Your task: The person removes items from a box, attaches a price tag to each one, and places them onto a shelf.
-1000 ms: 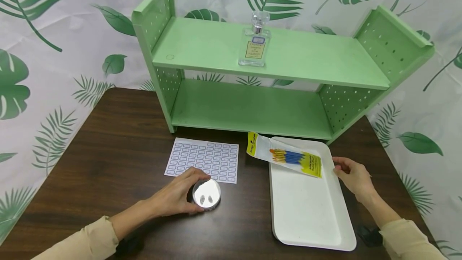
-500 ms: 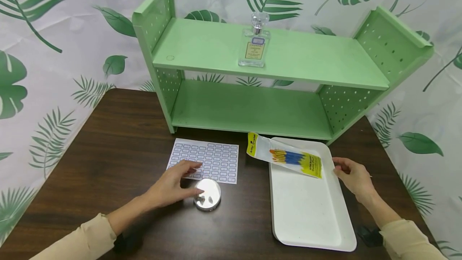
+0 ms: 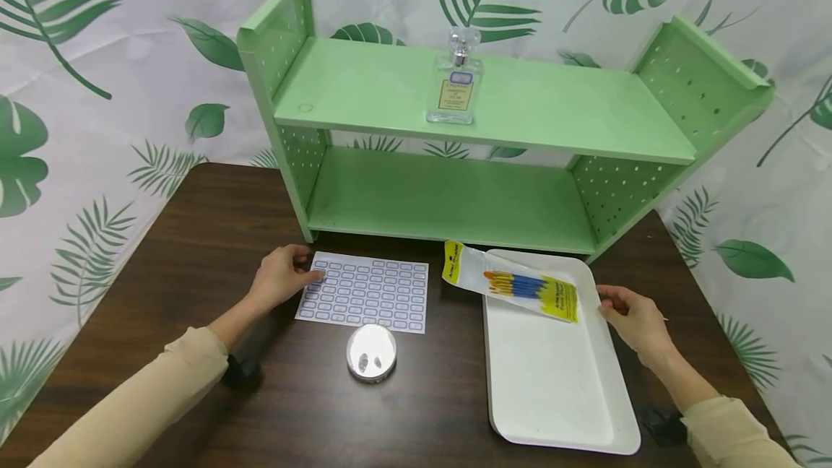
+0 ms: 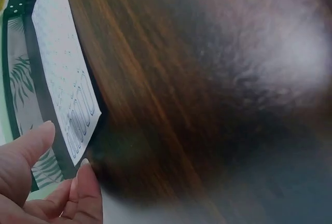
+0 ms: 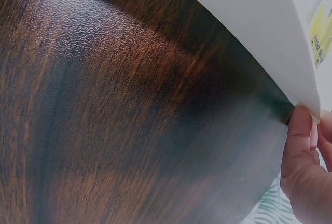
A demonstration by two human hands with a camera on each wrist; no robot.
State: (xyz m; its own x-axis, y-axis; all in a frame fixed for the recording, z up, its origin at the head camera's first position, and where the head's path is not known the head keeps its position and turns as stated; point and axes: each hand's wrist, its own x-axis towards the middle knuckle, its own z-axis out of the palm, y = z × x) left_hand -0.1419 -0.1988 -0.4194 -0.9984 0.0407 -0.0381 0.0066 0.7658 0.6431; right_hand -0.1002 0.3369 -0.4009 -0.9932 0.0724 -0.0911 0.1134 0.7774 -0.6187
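I have the left hand point(image 3: 279, 276) at the far left corner of the sheet point(image 3: 370, 298), which lies flat on the tabletop point(image 3: 429, 417); its thumb and fingers are parted, and I can't tell if they touch the paper. On the right, I see the right hand point(image 3: 637, 316) pinching the tray point(image 3: 552, 388) by its right rim. A brush pack point(image 3: 513, 284) lies slantwise over the tray's far end, overhanging its left rim. The round tin point(image 3: 371, 352) sits just on the sheet's near side.
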